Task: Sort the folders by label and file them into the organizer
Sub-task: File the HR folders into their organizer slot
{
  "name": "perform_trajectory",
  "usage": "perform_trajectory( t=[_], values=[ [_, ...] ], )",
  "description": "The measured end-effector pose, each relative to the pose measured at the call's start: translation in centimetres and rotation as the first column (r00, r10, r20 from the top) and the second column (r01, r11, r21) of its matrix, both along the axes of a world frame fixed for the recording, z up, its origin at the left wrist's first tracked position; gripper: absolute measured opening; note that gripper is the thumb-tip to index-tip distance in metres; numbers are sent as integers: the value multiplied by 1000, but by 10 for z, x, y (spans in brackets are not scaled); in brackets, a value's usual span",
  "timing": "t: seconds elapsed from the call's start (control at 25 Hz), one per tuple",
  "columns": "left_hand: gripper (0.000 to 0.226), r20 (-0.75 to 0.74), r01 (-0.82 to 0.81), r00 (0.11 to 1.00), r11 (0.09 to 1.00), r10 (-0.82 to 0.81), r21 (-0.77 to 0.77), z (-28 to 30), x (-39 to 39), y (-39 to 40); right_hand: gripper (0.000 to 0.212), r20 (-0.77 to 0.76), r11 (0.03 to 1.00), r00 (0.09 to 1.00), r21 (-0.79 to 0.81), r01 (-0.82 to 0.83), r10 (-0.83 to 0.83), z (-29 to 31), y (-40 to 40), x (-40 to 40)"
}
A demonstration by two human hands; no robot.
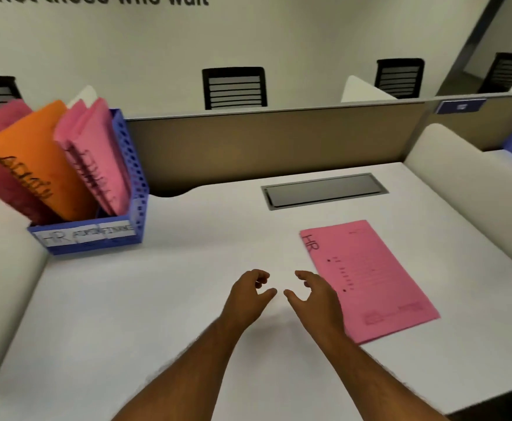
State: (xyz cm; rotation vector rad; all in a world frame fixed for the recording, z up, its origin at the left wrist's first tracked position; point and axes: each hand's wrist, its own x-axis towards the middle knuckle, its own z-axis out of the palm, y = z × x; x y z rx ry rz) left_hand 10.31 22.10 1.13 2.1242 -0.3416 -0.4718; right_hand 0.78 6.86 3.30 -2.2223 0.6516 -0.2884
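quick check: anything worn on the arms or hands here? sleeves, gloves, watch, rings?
Nothing worn that shows. The left hand and right hand are bare, no gloves. Both forearms are uncovered down to the bottom edge of the picture, with no sleeve, watch or band in view. Rings are too small and blurred to rule out.

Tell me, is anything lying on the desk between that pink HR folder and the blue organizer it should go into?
Nothing visible does. The pink HR folder lies flat at the right, the blue organizer stands at the back left, and the desk between them is bare. Both empty hands, left hand and right hand, hover beside the folder.
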Motion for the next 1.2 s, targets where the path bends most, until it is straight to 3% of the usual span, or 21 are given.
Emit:
perform_trajectory(
  t=[0.2, 0.32, 0.4, 0.52, 0.68, 0.8, 0.92, 1.08, 1.2],
  values=[
    [54, -274, -24, 962, 998, 6, -63, -15, -23, -102, 67, -180, 995, 980, -68, 73, -84, -20, -96, -35],
    [56, -425, -131, 902, 987, 81, -90, -14, -30, -141, 81, -327, 998, 945, -68, 6, -28, -35, -123, -48],
    [57, -450, -187, 884, 979, 130, -85, -14, -32, -159, 83, -378, 993, 926, -108, -54, 9, -43, -127, -53],
    [53, -501, -261, 842, 964, 200, -54, -16, -34, -181, 76, -366, 983, 931, -162, -82, 18, -48, -133, -59],
    [22, -656, -344, 727, 934, 201, -96, -7, -35, -191, 67, -370, 983, 928, -149, -107, 45, -48, -136, -66],
    [22, -695, -384, 701, 906, 160, -178, 0, -40, -187, 59, -324, 989, 943, -98, -109, 72, -45, -132, -73],
    [7, -668, -431, 731, 853, 140, -293, 6, -45, -180, 64, -237, 991, 968, -87, -99, 76, -41, -120, -74],
    [18, -426, -377, 884, 833, 192, -405, 19, -42, -152, 77, -95, 995, 994, -78, -59, 52, -35, -94, -61],
    [15, -277, -368, 925, 799, 261, -476, 39, -36, -111, 82, 6, 993, 996, -80, -92, 93, -29, -63, -41]
  ],
)
